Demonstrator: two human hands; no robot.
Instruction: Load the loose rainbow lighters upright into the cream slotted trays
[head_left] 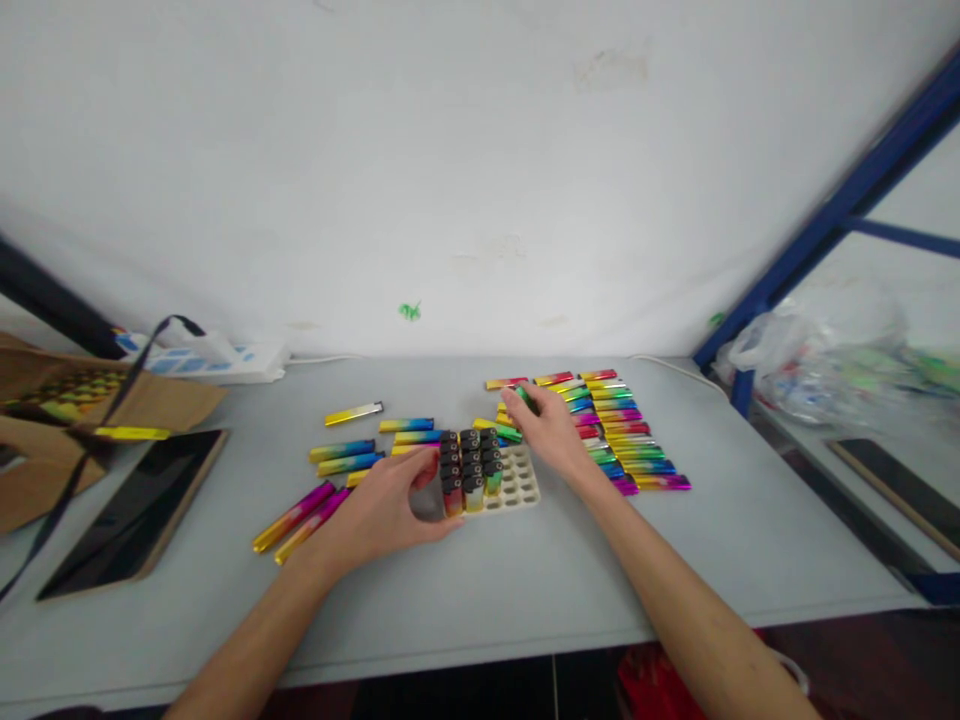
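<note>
Tray: the pale holed tray (491,508) sits on the tabletop (525,590), ahead of you at 12 o'clock.
Black-topped lighters: these (472,470) stand upright in the tray's left part; holes show toward 3 o'clock.
Left hand: yours (379,507) is at the tray's 9 o'clock side, thumb against the near corner, thumb and forefinger apart; you cannot tell whether they pinch it.
Right hand: yours (551,428) is at 1 o'clock, fingers clamped on a green lighter (526,398).
Sorted rows: colourful lighters (628,430) lie around 2 o'clock.
Loose lighters: more (343,465) lie from 9 to 10.
Dark-screened device: it (135,515) lies farther out at 9.
Cardboard box: open (169,398), just beyond that device.
Wall: white (480,180), at 12.
</note>
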